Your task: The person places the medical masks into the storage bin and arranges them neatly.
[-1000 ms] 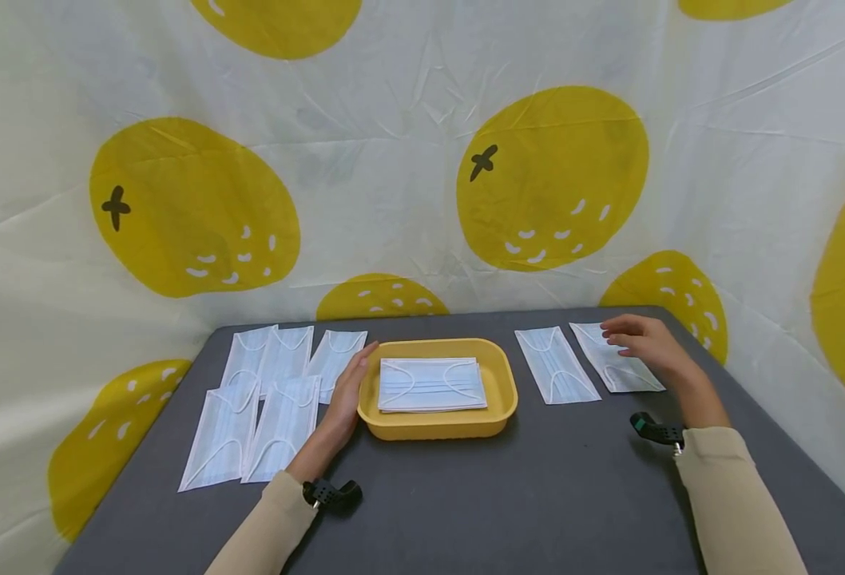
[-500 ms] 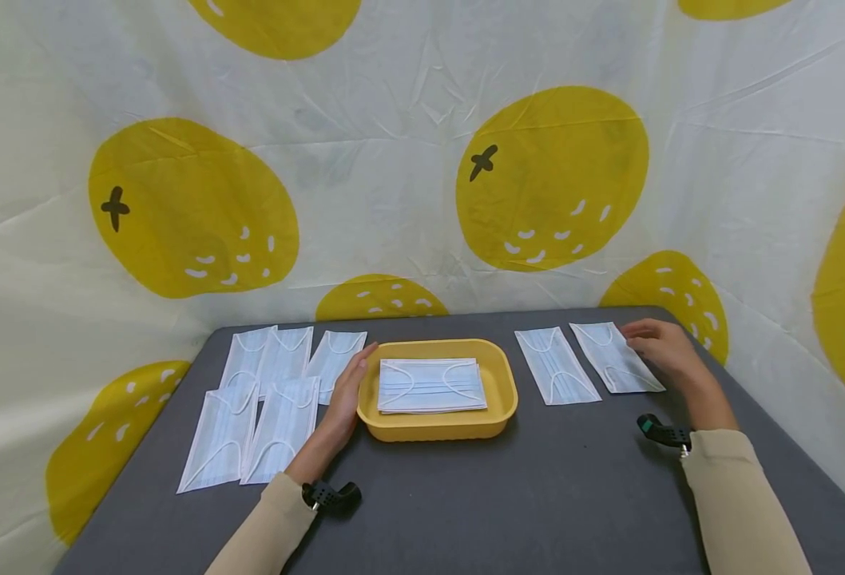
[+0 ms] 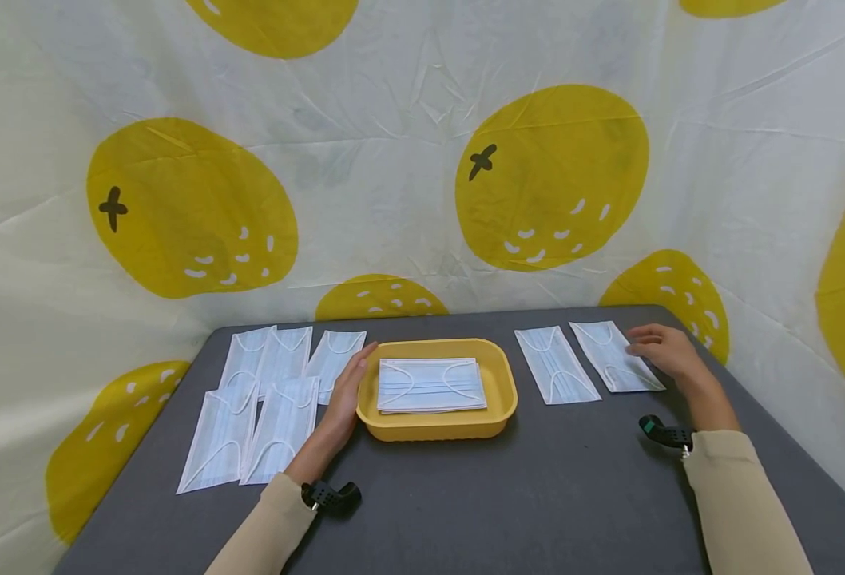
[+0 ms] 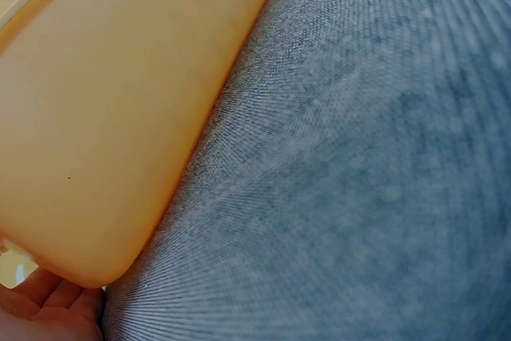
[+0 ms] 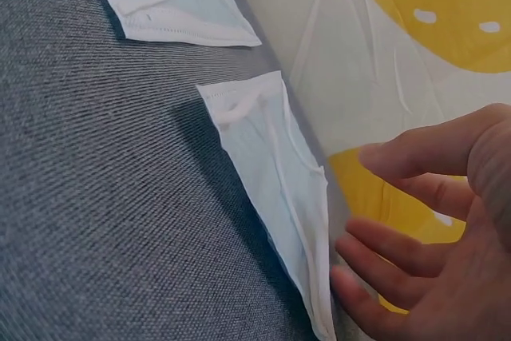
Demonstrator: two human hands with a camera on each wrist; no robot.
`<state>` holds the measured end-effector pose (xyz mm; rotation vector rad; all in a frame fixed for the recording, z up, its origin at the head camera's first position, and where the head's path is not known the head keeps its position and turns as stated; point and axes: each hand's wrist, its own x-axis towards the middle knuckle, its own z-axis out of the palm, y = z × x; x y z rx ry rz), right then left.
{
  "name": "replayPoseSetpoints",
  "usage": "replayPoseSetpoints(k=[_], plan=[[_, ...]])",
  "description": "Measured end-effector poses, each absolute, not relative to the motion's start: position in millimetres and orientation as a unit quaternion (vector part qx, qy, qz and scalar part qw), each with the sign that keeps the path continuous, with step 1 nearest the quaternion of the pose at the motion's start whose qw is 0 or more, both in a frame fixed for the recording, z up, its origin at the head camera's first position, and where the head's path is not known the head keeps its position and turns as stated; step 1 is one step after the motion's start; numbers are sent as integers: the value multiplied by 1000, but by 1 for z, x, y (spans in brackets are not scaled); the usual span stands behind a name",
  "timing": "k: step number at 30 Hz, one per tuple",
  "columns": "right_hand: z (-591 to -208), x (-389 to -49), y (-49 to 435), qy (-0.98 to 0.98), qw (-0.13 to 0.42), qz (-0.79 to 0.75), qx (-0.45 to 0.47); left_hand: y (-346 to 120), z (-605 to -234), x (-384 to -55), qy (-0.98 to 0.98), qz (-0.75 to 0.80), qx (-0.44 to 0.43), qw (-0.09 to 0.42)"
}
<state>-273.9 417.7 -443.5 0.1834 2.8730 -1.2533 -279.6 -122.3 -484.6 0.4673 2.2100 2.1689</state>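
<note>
My left hand rests with straight fingers against the left side of a yellow tray. In the left wrist view its fingers touch the wall of the tray low at one corner. Inside the tray lies a stack of pale blue face masks, ear loops on top. At the far right my right hand hovers by the right edge of a single face mask. The right wrist view shows loosely bent fingers and a thumb apart, none pinching that mask, whose edge looks slightly lifted.
Another face mask lies between the tray and the rightmost mask. Several face masks are spread left of the tray, some overlapping. A fruit-printed curtain hangs behind the grey table.
My right hand has moved from above the rightmost mask to its right edge, lower and outward. The left hand, tray and masks stay where they were.
</note>
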Motion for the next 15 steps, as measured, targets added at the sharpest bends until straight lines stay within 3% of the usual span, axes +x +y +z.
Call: replayPoseSetpoints(k=[8, 15], plan=[[-449, -276, 419, 926, 2, -376, 41, -123, -486, -280, 713, 686, 145, 6], [-454, -276, 419, 943, -39, -326, 52, -123, -485, -279, 712, 686, 148, 7]])
